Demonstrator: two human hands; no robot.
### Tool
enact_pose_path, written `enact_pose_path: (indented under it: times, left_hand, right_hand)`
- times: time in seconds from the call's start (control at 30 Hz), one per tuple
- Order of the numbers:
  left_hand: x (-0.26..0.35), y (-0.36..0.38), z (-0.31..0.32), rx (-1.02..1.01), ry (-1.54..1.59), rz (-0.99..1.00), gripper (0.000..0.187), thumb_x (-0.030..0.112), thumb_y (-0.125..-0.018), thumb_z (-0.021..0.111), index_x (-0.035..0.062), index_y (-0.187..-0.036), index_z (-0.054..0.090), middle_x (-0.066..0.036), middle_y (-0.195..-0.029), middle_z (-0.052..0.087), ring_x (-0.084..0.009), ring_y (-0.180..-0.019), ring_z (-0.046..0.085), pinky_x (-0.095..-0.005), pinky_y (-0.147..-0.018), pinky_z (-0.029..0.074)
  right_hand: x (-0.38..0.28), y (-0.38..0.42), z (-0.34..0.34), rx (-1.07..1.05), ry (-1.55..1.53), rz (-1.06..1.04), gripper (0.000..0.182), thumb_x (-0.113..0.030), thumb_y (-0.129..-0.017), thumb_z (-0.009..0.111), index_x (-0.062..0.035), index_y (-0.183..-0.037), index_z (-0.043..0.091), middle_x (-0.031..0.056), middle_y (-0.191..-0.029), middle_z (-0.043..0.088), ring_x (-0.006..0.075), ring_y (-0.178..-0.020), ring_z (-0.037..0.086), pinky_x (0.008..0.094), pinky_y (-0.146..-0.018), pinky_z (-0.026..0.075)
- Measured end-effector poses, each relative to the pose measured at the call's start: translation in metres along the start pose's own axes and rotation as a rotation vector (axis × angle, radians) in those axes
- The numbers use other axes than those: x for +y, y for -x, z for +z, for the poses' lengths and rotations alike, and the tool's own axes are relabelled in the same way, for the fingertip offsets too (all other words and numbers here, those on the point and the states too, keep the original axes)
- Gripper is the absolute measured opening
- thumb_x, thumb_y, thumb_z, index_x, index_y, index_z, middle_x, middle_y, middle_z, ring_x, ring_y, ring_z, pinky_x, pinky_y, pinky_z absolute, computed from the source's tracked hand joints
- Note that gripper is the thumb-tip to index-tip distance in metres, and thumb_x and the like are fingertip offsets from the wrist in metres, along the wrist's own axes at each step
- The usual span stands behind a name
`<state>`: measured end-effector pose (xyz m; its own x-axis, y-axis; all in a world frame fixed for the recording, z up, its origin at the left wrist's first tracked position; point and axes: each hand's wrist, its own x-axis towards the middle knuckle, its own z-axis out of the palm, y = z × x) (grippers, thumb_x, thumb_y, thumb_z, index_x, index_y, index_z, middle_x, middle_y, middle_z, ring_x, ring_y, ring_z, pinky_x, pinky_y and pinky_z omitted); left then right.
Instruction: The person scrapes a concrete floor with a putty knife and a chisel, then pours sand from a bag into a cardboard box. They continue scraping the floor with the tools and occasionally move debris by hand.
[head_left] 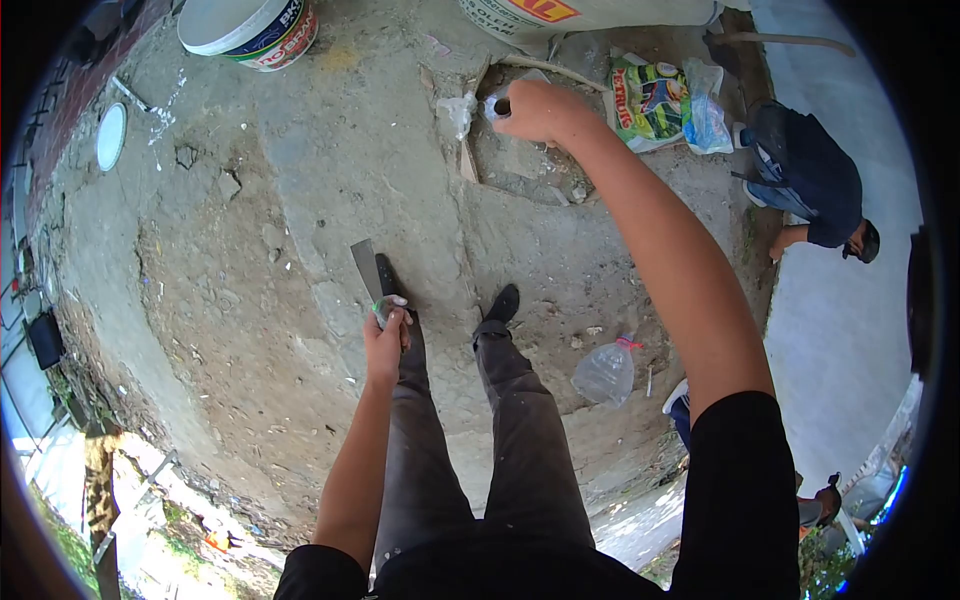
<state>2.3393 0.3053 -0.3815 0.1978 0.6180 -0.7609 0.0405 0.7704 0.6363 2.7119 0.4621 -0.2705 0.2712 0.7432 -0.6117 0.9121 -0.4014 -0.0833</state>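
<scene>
The left hand [385, 340] is gripping a flat-bladed scraper [366, 271] while the right hand [538, 112] is clasping a small, unclear object [497, 106].

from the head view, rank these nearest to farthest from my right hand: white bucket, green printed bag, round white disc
From the right hand, as the head view shows it:
1. green printed bag, just to its right
2. white bucket, off to the left, at the top edge
3. round white disc, far left, beyond the bucket
</scene>
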Motion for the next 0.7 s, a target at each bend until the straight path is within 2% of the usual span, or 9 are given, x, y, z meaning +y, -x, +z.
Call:
enact_pose_path:
  times: [0.03, 0.17, 0.2, 0.27, 0.3, 0.37, 0.47, 0.63, 0.7]
  left_hand:
    - [0.001, -0.003, -0.002, -0.013, -0.019, -0.002, 0.008, 0.010, -0.095, 0.054, 0.0055, -0.100, 0.058, -0.002, -0.076, 0.059, -0.0055, -0.049, 0.044, -0.0230, -0.043, 0.037]
    - [0.001, -0.018, -0.007, -0.066, -0.154, 0.012, 0.010, 0.012, -0.094, 0.055, 0.0053, -0.101, 0.058, -0.002, -0.075, 0.059, -0.0060, -0.047, 0.045, -0.0236, -0.042, 0.037]
    - [0.001, -0.022, -0.010, -0.068, -0.158, 0.011, 0.010, 0.012, -0.094, 0.055, 0.0053, -0.101, 0.058, -0.002, -0.075, 0.059, -0.0060, -0.047, 0.045, -0.0236, -0.042, 0.037]
    - [-0.003, -0.033, -0.021, -0.089, -0.451, 0.077, 0.014, 0.006, -0.089, 0.055, 0.0055, -0.100, 0.062, -0.003, -0.071, 0.061, -0.0107, -0.052, 0.052, -0.0267, -0.048, 0.041]
    - [-0.007, -0.035, -0.028, -0.091, -0.455, 0.076, 0.014, 0.006, -0.089, 0.055, 0.0055, -0.100, 0.062, -0.003, -0.071, 0.061, -0.0107, -0.052, 0.052, -0.0267, -0.048, 0.041]
    - [-0.016, -0.043, -0.042, -0.035, -0.707, 0.167, 0.016, 0.007, -0.083, 0.057, 0.0041, -0.098, 0.062, -0.008, -0.071, 0.062, -0.0180, -0.057, 0.056, -0.0323, -0.056, 0.045]
    - [-0.022, -0.040, -0.055, 0.025, -0.810, 0.143, 0.016, 0.009, -0.081, 0.059, 0.0028, -0.095, 0.062, -0.013, -0.073, 0.062, -0.0226, -0.064, 0.060, -0.0363, -0.062, 0.048]
    - [-0.032, -0.023, -0.077, -0.050, -0.933, 0.212, 0.014, 0.010, -0.082, 0.058, 0.0036, -0.094, 0.062, -0.014, -0.073, 0.063, -0.0239, -0.067, 0.063, -0.0371, -0.062, 0.048]
    - [-0.036, -0.012, -0.083, -0.064, -0.986, 0.269, 0.014, 0.010, -0.082, 0.058, 0.0037, -0.093, 0.062, -0.014, -0.072, 0.062, -0.0243, -0.067, 0.064, -0.0373, -0.062, 0.048]
  right_hand:
    - [-0.004, -0.002, -0.005, -0.140, 0.014, 0.044, 0.039, -0.038, -0.078, 0.065, -0.0058, -0.100, 0.069, 0.0123, -0.101, 0.070, 0.0294, -0.090, 0.069, 0.0436, -0.076, 0.055]
    - [-0.010, -0.014, -0.008, -0.086, 0.060, 0.012, 0.032, -0.033, -0.075, 0.064, -0.0090, -0.095, 0.072, 0.0119, -0.096, 0.071, 0.0282, -0.087, 0.069, 0.0440, -0.074, 0.055]
    - [-0.012, -0.017, -0.009, -0.158, 0.091, -0.007, 0.028, -0.030, -0.073, 0.063, -0.0109, -0.090, 0.074, 0.0120, -0.094, 0.071, 0.0278, -0.086, 0.069, 0.0438, -0.072, 0.055]
    - [-0.014, -0.020, -0.013, -0.229, 0.120, -0.024, 0.024, -0.028, -0.071, 0.063, -0.0129, -0.085, 0.075, 0.0120, -0.092, 0.071, 0.0273, -0.085, 0.069, 0.0436, -0.071, 0.054]
    - [-0.015, -0.022, -0.014, -0.252, 0.102, -0.014, 0.021, -0.026, -0.070, 0.062, -0.0135, -0.081, 0.075, 0.0113, -0.088, 0.071, 0.0266, -0.082, 0.068, 0.0429, -0.070, 0.054]
    - [-0.011, -0.021, -0.019, -0.265, 0.082, -0.002, 0.019, -0.025, -0.069, 0.061, -0.0142, -0.077, 0.075, 0.0106, -0.085, 0.071, 0.0259, -0.079, 0.068, 0.0422, -0.068, 0.054]
    - [0.005, -0.014, -0.018, -0.298, 0.020, 0.038, 0.019, -0.026, -0.069, 0.061, -0.0137, -0.076, 0.074, 0.0102, -0.080, 0.069, 0.0253, -0.075, 0.067, 0.0419, -0.066, 0.053]
    - [0.048, 0.020, -0.007, -0.157, -0.111, 0.119, 0.028, -0.034, -0.072, 0.063, -0.0100, -0.083, 0.073, 0.0125, -0.078, 0.068, 0.0247, -0.075, 0.067, 0.0409, -0.066, 0.052]
    - [0.081, 0.042, 0.020, 0.110, -0.172, 0.113, 0.035, -0.039, -0.075, 0.063, -0.0057, -0.085, 0.071, 0.0121, -0.070, 0.066, 0.0253, -0.066, 0.066, 0.0414, -0.064, 0.051]
